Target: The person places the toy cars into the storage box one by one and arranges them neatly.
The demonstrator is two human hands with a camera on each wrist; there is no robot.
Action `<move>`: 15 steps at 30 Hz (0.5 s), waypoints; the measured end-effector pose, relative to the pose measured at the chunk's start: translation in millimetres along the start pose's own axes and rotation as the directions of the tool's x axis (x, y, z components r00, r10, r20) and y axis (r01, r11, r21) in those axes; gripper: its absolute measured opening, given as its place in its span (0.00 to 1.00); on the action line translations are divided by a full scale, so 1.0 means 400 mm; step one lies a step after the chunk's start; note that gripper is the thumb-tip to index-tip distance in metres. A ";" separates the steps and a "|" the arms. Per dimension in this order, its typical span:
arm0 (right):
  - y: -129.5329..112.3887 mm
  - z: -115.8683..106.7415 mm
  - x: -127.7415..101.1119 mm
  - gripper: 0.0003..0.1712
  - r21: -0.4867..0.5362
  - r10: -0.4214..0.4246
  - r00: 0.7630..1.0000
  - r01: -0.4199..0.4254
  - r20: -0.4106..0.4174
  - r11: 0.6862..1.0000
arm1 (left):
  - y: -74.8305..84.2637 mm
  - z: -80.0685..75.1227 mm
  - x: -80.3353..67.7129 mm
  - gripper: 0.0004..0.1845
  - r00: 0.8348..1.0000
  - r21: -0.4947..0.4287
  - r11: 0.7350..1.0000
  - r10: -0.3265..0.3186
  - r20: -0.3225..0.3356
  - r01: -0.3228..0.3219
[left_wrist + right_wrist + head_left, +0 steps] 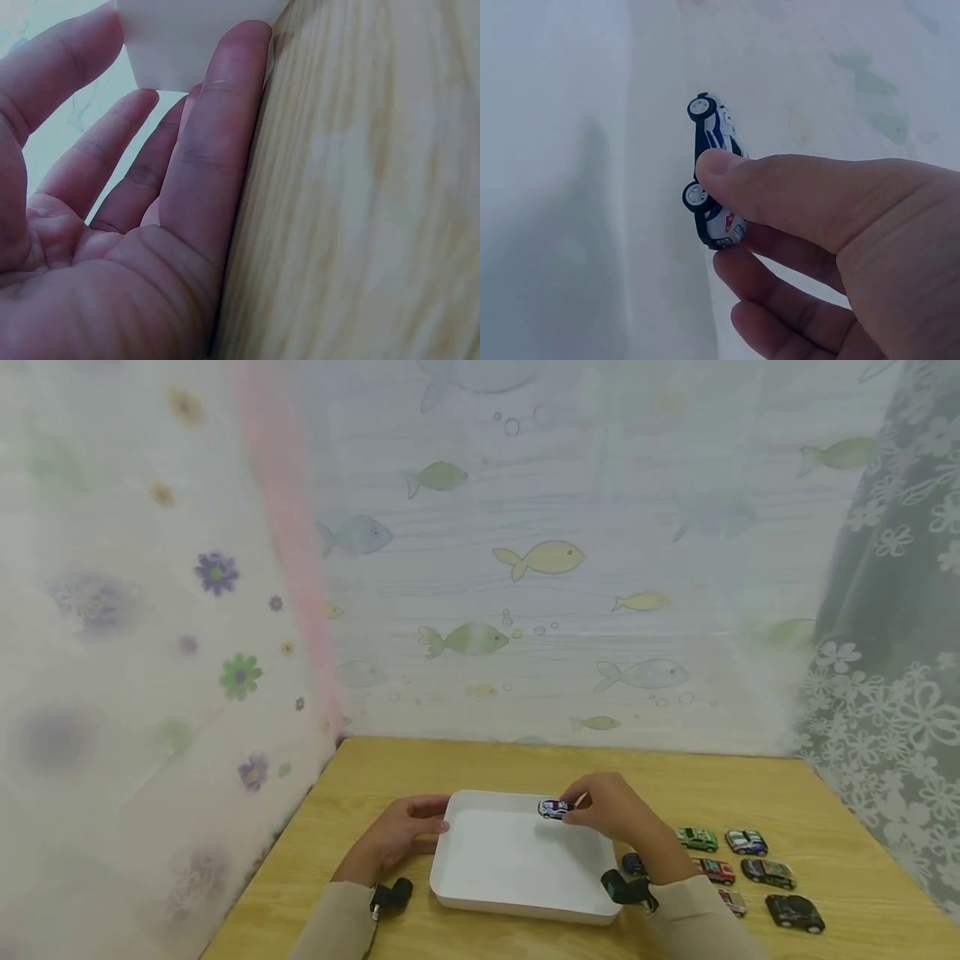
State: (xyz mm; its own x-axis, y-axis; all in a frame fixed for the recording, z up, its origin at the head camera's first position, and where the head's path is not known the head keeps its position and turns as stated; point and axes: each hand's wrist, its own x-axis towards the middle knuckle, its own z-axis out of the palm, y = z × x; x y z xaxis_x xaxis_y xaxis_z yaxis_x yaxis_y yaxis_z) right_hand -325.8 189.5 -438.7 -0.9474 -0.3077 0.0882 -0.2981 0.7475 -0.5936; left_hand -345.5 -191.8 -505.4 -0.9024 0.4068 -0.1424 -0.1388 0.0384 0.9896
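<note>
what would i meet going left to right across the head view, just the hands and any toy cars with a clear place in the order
left hand → white-and-blue toy car → right hand → green toy car → mostly white toy car → black toy car

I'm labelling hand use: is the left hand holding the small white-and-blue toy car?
No, the right hand pinches that toy car, while the left hand touches the white rectangular tray.

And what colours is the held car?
The car is mainly white and dark blue, clearest in the right wrist view.
</note>
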 end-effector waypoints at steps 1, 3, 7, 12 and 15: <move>-0.008 0.007 0.006 0.11 0.003 -0.005 1.000 0.005 0.006 1.000 | -0.001 0.001 -0.003 0.32 1.000 -0.002 1.000 0.001 -0.001 -0.001; -0.024 0.021 0.017 0.11 0.000 -0.016 1.000 0.016 0.021 1.000 | -0.002 0.004 -0.006 0.32 1.000 0.000 1.000 0.001 -0.001 -0.001; -0.056 0.051 0.050 0.10 0.001 -0.061 0.997 0.061 0.053 0.998 | 0.006 0.001 -0.005 0.32 1.000 0.001 1.000 -0.005 -0.001 0.005; -0.088 0.091 0.090 0.09 -0.009 -0.100 0.991 0.102 0.092 0.995 | 0.009 -0.001 -0.003 0.32 1.000 0.008 1.000 -0.009 -0.009 0.009; -0.107 0.116 0.110 0.08 -0.036 -0.105 0.989 0.109 0.109 0.993 | 0.005 -0.001 -0.004 0.33 1.000 0.000 1.000 -0.018 -0.006 0.018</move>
State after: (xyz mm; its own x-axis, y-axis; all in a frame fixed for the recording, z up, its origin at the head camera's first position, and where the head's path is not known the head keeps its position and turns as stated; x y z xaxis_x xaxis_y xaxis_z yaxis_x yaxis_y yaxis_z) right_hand -349.5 116.8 -446.6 -0.8926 -0.4465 0.0620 -0.4036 0.7304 -0.5511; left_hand -344.6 -192.8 -503.2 -0.9024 0.4002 -0.1600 -0.1546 0.0460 0.9869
